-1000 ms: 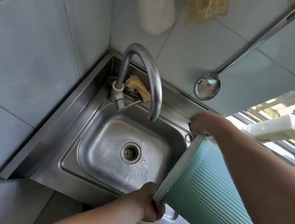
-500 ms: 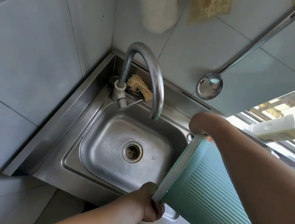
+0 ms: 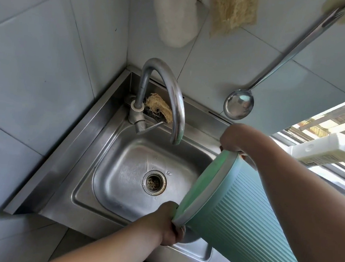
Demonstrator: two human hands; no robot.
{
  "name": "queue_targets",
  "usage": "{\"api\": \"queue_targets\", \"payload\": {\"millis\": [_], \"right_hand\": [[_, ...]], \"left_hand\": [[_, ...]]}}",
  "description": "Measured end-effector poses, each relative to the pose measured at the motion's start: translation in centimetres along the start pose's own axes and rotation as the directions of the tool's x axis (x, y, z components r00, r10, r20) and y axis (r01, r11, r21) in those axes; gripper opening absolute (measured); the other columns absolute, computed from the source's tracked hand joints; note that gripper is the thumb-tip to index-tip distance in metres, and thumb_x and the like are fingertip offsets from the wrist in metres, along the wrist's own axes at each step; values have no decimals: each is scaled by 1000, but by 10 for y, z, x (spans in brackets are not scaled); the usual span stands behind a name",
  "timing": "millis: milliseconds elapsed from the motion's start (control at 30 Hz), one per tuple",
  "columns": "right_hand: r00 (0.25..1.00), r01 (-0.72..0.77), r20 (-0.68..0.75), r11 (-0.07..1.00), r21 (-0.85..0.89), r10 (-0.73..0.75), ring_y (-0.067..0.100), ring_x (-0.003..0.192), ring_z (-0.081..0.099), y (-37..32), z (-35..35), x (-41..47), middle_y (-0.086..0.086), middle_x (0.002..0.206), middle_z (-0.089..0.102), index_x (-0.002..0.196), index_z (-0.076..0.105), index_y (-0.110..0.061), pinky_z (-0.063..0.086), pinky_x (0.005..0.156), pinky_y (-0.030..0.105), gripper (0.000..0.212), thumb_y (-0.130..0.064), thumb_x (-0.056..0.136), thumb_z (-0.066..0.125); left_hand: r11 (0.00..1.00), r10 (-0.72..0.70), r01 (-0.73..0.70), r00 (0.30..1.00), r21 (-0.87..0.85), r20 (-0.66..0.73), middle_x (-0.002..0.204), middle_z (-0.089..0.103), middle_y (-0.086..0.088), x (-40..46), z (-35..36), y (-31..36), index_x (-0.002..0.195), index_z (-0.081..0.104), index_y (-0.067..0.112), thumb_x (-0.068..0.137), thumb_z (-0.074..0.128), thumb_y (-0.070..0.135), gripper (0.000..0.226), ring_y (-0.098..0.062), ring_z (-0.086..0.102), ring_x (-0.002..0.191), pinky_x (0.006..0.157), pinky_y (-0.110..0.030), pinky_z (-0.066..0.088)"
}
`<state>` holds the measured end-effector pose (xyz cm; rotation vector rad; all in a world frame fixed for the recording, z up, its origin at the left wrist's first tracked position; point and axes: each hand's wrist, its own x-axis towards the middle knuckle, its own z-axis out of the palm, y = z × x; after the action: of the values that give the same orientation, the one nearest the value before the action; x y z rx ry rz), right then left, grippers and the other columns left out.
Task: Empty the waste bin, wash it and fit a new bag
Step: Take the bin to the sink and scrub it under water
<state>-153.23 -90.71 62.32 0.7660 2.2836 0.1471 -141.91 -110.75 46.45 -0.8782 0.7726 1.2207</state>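
A green ribbed waste bin (image 3: pixel 241 215) with a pale grey rim is tipped on its side over the right part of a steel sink (image 3: pixel 100 191), its mouth facing the basin. My left hand (image 3: pixel 168 223) grips the rim at its near, lower edge. My right hand (image 3: pixel 235 138) holds the rim at its far, upper edge. A sliver of the bin's green inside shows. The basin is wet around the drain (image 3: pixel 154 182). No water runs from the curved tap (image 3: pixel 170 97).
A loofah scrubber (image 3: pixel 159 109) lies behind the tap. A steel ladle (image 3: pixel 238 104), a white cloth (image 3: pixel 176 17) and a loofah pad (image 3: pixel 232 9) hang on the tiled wall. A white bottle (image 3: pixel 327 149) stands on the window sill at right.
The bin has turned slightly, so a little of its inside now shows. The water that splashed in the basin has drained away. Both hands keep their grip.
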Motion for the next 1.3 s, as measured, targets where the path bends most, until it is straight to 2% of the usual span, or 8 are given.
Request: {"api": "queue_targets", "payload": {"millis": [133, 300, 467, 567, 667, 833, 1000, 1300], "right_hand": [[987, 40, -160, 979, 198, -8, 20, 58, 50, 3, -14, -7, 5, 66, 46, 60, 44, -9, 43, 61, 29, 26, -7, 86, 43], [969, 77, -247, 926, 370, 18, 26, 65, 53, 12, 2, -14, 8, 69, 51, 68, 52, -11, 46, 63, 28, 19, -13, 86, 45], [900, 294, -421, 867, 403, -109, 22, 56, 48, 25, 36, -23, 4, 57, 52, 58, 44, -10, 35, 49, 27, 34, -24, 89, 43], [857, 354, -506, 823, 444, -95, 27, 67, 59, 30, 59, -30, 2, 65, 64, 73, 62, -12, 40, 55, 30, 31, -30, 92, 46], [836, 339, -549, 803, 491, -17, 32, 91, 65, 29, 87, -34, 5, 94, 74, 104, 72, -19, 48, 73, 32, 28, -33, 96, 49], [875, 261, -477, 749, 608, 83, 31, 66, 56, 24, 140, -26, 6, 67, 62, 71, 52, -14, 45, 59, 37, 36, -35, 98, 44], [915, 209, -387, 680, 703, 118, 30, 65, 55, 16, 182, -18, 5, 65, 56, 69, 44, -16, 44, 60, 40, 37, -35, 101, 40], [952, 254, -303, 647, 719, -36, 22, 64, 56, 16, 218, 13, 1, 67, 56, 77, 44, -17, 42, 59, 39, 37, -43, 102, 34]], "left_hand": [[972, 237, -236, 965, 15, -110, 42, 52, 2, -21, -1, 28, 64, 63, 13, 88, 47, 10, 29, -13, 48, 29, 31, -12, 35], [888, 457, -458, 871, 37, -178, 84, 78, -8, -42, -12, 51, 89, 75, 15, 89, 54, 19, 21, -27, 73, 69, 66, -33, 57], [813, 579, -565, 760, 139, -296, 81, 79, -8, -61, -27, 70, 84, 75, 15, 85, 57, 34, 26, -32, 75, 77, 74, -42, 60], [773, 634, -598, 715, 211, -293, 87, 80, -7, -70, -30, 76, 91, 75, 17, 92, 53, 42, 34, -33, 74, 87, 85, -49, 59], [759, 651, -607, 692, 236, -312, 89, 80, -3, -74, -30, 81, 97, 75, 18, 97, 49, 47, 39, -27, 73, 87, 65, -31, 56], [740, 671, -595, 676, 313, -304, 85, 79, -5, -70, -28, 88, 95, 76, 16, 94, 52, 41, 34, -30, 76, 81, 62, -33, 60], [719, 695, -602, 600, 347, -397, 81, 77, -13, -54, -30, 87, 89, 75, 10, 92, 50, 39, 38, -33, 73, 73, 57, -35, 56], [650, 755, -598, 440, 468, -486, 86, 74, -13, -39, -28, 79, 92, 70, 10, 94, 46, 45, 42, -36, 70, 78, 59, -34, 54]]}}
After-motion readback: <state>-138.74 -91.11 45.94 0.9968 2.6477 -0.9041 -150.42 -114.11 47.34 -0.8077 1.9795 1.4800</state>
